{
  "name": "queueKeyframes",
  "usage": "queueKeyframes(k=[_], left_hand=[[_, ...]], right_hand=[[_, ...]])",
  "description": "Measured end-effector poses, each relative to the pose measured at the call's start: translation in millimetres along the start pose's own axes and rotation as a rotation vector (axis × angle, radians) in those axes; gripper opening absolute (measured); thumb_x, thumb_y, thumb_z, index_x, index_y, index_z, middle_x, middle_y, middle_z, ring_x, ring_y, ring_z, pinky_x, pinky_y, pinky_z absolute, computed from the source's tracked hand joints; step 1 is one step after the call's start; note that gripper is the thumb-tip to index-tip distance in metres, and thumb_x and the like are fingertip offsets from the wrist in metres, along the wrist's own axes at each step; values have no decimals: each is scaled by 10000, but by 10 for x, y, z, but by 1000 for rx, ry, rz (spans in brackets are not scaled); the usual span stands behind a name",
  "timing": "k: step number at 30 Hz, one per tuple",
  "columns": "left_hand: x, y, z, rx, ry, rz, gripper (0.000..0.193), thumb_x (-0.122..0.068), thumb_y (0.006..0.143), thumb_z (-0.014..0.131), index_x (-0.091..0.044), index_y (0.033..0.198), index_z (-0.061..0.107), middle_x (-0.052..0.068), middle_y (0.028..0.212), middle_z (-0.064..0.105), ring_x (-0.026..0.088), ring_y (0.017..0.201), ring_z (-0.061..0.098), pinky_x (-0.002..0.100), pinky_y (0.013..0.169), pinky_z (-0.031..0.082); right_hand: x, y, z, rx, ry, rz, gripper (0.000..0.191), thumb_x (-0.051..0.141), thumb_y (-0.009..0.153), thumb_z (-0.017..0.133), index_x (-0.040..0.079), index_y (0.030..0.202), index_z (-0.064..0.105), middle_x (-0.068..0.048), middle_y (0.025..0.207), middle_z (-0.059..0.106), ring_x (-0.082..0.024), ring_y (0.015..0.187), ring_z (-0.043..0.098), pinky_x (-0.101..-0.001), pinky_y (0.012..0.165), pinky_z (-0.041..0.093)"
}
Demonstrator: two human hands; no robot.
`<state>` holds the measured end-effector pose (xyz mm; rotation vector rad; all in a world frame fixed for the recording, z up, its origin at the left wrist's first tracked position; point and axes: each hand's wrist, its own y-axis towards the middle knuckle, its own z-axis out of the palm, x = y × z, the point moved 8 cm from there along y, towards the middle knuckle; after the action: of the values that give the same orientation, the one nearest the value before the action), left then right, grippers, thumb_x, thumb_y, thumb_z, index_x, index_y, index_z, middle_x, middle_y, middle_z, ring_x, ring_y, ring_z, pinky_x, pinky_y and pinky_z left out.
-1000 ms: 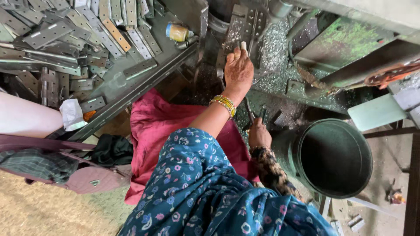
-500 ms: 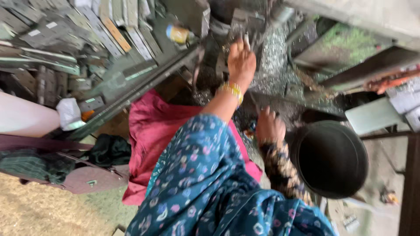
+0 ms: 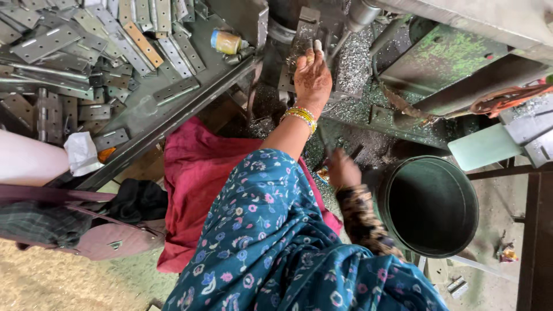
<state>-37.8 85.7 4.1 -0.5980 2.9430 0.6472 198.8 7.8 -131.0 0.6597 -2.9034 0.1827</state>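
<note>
My left hand (image 3: 313, 78), with yellow bangles at the wrist, reaches up to the grey press machine (image 3: 299, 29). Its fingertips pinch a small pale metal piece (image 3: 317, 44) against the machine's work area. My right hand (image 3: 343, 170) is lower, above the machine bed strewn with metal shavings (image 3: 351, 63). It sits just left of a dark green bucket (image 3: 432, 204). Its fingers are curled and blurred, and I cannot tell whether they hold anything. My blue floral sleeve fills the bottom centre.
A sloping metal tray (image 3: 190, 118) at the upper left holds several flat hinge plates (image 3: 52, 40) and a small yellow tin (image 3: 226, 41). A red cloth (image 3: 196, 173) covers my lap. A pink bag (image 3: 109, 239) lies at the left. Green machine parts (image 3: 443, 57) stand at the right.
My left hand stays at the machine with its fingertips on the piece. My right hand has shifted slightly beside the bucket. The view has swung a little.
</note>
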Motion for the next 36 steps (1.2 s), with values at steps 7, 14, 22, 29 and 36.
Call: queueKeyframes(k=[7,14,22,29,36], left_hand=[[115,114,-8,-8,-66,-54,501,-161,986,490,24,1445,570,113,1537,494,240,1390,450,391,1091,346],[81,276,-147,-87,-23,-33,417,-182,945,495,-32,1281,690,52,1531,514,239,1371,448,393,1059,341],[111,105,-259,-23,-154,32,433,-314,1001,518,-32,1292,669,97,1494,531,262,1403,423,425,1066,351],[233,-955,-536,-230,-264,547,244,-186,1004,645,-123,1238,617,31,1462,558,237,1342,566,378,1155,478],[-486,-113,-320,-10,-59,128,143,-113,1006,619,-19,1032,723,172,1327,587,283,1072,643,438,912,547]], right_hand=[[-38,68,5,-25,40,-76,380,427,980,597,95,1144,513,-230,833,717,-475,747,693,-589,634,528],[-12,-34,98,-67,103,20,391,457,982,609,113,1144,520,-227,831,717,-483,757,682,-603,639,516],[307,-66,-641,-65,-294,-15,269,341,1124,456,86,1167,527,-157,975,736,-357,850,740,-502,687,560],[765,148,-1107,64,-429,-84,395,212,1059,427,21,1395,511,-160,1107,729,-329,961,735,-422,740,586],[737,78,-1177,1,-403,-79,285,198,1040,451,53,1256,569,-182,1128,728,-342,1030,726,-444,796,582]])
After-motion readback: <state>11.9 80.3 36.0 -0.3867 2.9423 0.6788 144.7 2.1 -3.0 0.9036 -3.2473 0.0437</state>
